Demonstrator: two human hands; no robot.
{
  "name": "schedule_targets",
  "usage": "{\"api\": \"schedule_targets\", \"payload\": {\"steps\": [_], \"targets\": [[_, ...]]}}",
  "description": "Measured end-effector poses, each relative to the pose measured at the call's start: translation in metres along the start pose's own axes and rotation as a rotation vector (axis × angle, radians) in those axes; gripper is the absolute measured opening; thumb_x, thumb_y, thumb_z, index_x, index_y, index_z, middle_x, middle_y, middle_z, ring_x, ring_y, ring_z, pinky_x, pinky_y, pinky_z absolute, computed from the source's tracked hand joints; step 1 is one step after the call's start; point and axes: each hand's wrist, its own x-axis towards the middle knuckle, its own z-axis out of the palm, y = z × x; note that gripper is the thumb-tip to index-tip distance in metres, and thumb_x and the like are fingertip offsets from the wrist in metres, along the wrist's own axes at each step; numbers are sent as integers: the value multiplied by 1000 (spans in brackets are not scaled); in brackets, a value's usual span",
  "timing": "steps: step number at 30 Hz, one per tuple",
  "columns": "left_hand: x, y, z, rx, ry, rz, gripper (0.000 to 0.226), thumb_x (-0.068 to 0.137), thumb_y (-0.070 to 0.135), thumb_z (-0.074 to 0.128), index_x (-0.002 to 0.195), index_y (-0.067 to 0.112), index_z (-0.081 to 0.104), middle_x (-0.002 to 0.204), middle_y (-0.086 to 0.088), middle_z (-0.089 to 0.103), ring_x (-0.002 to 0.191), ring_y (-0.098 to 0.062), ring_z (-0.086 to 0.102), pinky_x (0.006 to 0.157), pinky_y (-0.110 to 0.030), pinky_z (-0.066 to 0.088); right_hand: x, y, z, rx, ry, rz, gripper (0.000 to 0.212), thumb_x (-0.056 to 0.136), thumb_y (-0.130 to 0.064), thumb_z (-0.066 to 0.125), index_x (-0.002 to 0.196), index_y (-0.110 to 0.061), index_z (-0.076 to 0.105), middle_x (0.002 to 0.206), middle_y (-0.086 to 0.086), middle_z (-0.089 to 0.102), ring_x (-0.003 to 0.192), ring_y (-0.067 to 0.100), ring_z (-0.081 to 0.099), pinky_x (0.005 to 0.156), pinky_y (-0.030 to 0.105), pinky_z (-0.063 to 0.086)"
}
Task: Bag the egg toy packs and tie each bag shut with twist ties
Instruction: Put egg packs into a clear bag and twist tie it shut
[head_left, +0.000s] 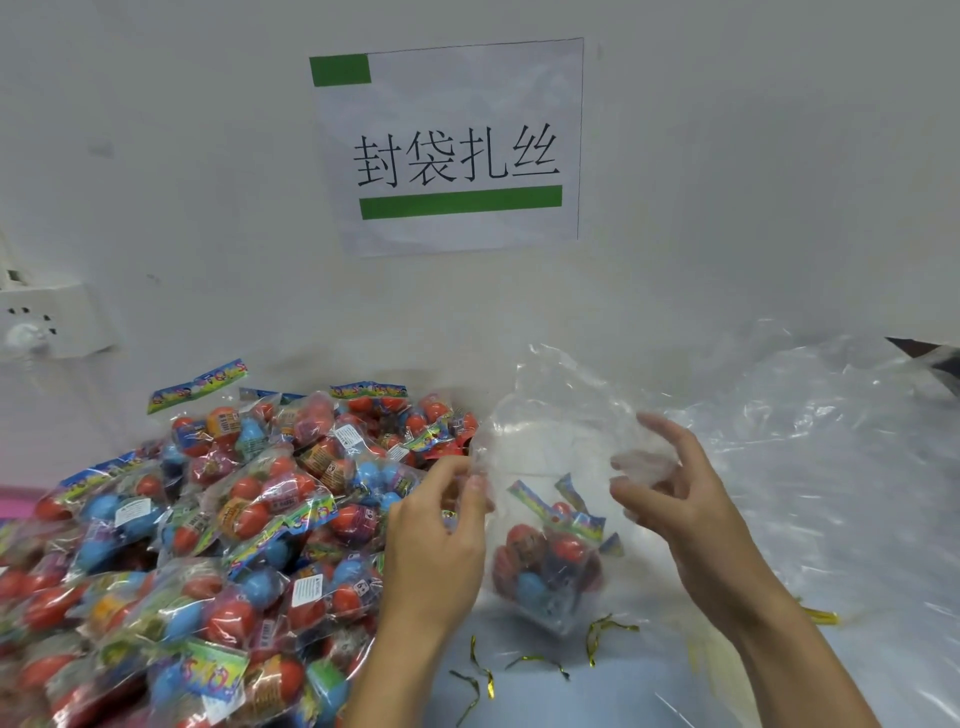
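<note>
Closest to me, a few gold twist ties (602, 631) lie bent and curled on the pale blue table (597, 691), just below the bag I am working on. More yellow ties (821, 617) sit to the right of my right forearm.

My left hand (441, 540) has its fingers curled in, pinching the left edge of the clear plastic bag (561, 441) near its mouth. My right hand (675, 488) is on the opposite side with fingers bent around the crinkled film; I read it as gripping the bag's right edge, though the plastic blurs the fingertips.

The bag stands upright between my hands, its mouth loose and open at the top, not yet tied. At its bottom sit egg toy packs (550, 561): red and blue eggs in clear wrap with colourful printed header cards poking upward.

To the left is a big heap of loose packs (208, 530), each holding red, blue and orange eggs, some showing white label stickers, piled from the near edge back to the wall. On the right lies a spread of clear plastic sheeting (831, 441).

Farthest off, a white wall carries a paper sign (452, 145) with black characters and green bars, and a white socket (47, 322) at the left.
</note>
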Motion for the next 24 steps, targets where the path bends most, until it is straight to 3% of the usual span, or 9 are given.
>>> {"api": "schedule_targets", "payload": {"steps": [4,7,9,11,13,15,18,20,24], "targets": [[-2,-1,1,-46,-88,-22,18,99,17,57,93,33,65,75,11,71,72,-5,68,62,-22,52,0,-4,-3,85,0,8,40,68,-38,67,108,-47,67,113,-1,66,110,21,63,86,37,50],[-2,-1,1,-49,-135,-36,25,94,3,58,85,26,63,76,10,68,76,-7,66,63,-21,49,-1,-7,-2,91,33,-30,22,74,-41,63,91,-33,72,106,-11,70,105,11,64,83,37,49],[-3,0,0,-71,-159,-46,29,88,-3,56,78,24,60,76,7,67,77,-13,65,66,-32,53,-1,-9,-3,59,80,-86,22,75,-40,61,91,-31,72,105,-12,70,99,6,64,84,35,48],[-4,3,-1,-112,-180,-57,26,84,-3,54,77,21,59,77,3,67,78,-20,65,74,-43,56,-3,-15,-4,25,164,-162,29,74,-34,58,101,-31,70,111,-11,68,107,10,63,84,30,46],[-5,5,-1,-143,-210,-45,14,78,4,51,80,14,61,78,-2,68,82,-22,67,80,-46,55,-5,-29,-7,-23,249,-299,35,75,-25,53,106,-30,68,116,-8,68,111,11,62,85,23,47],[-5,7,0,-149,-231,-16,17,73,7,46,81,7,61,78,-2,69,82,-18,68,81,-44,55,-8,-50,-9,-63,282,-438,34,77,-16,50,101,-28,72,107,-5,73,103,9,66,83,15,50],[-5,9,0,-135,-258,26,22,71,5,44,77,3,65,76,3,71,81,-11,69,79,-39,55,-13,-72,-8,-79,195,-506,31,77,-9,48,87,-18,76,81,-1,77,81,11,73,72,17,54],[-5,9,0,-121,-275,42,23,71,5,44,73,7,67,75,3,72,78,-13,68,77,-39,55,-17,-80,-2,-203,97,-432,31,81,-5,49,77,-17,77,73,-1,76,69,11,73,63,21,55],[-5,10,1,-104,-245,55,23,71,6,46,71,11,69,74,5,72,74,-13,67,75,-34,55,-20,-76,5,-609,-98,-215,40,82,2,47,67,-22,76,67,-6,74,53,6,66,48,14,48]]}}
